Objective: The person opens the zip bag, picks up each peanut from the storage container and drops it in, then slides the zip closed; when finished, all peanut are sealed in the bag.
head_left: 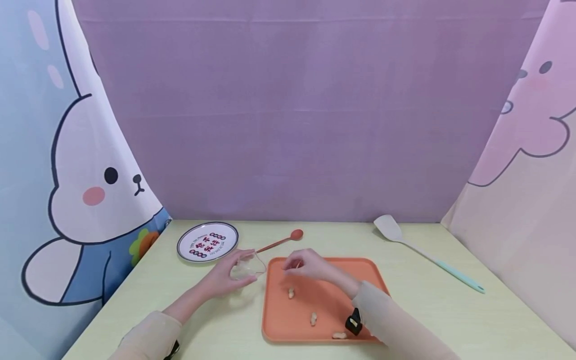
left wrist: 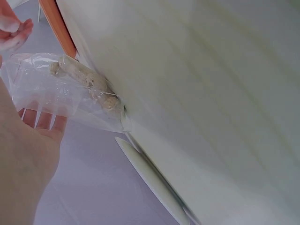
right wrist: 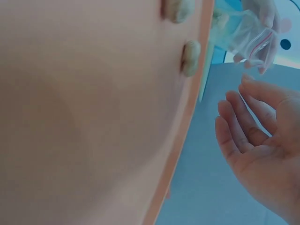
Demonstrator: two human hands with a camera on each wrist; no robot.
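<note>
My left hand [head_left: 221,276] holds a clear plastic zip bag [head_left: 243,270] just left of the orange tray [head_left: 285,322]. Several peanuts in their shells [left wrist: 89,83] lie inside the bag, low down in the left wrist view. Over the tray's far left part hovers my right hand [head_left: 311,265], its fingers loosely bent; in the right wrist view no object shows between the fingertips. Beneath it, one peanut [head_left: 291,293] lies on the tray, with a second peanut [head_left: 313,319] nearer me and a third peanut [head_left: 339,335] by the near rim.
A white plate [head_left: 208,242] with red markings stands at the back left. Beside it lies a red spoon [head_left: 281,241], partly behind the bag. On the right, a spatula [head_left: 423,250] with a white head and mint handle slants across the table. A purple curtain [head_left: 288,125] closes off the back.
</note>
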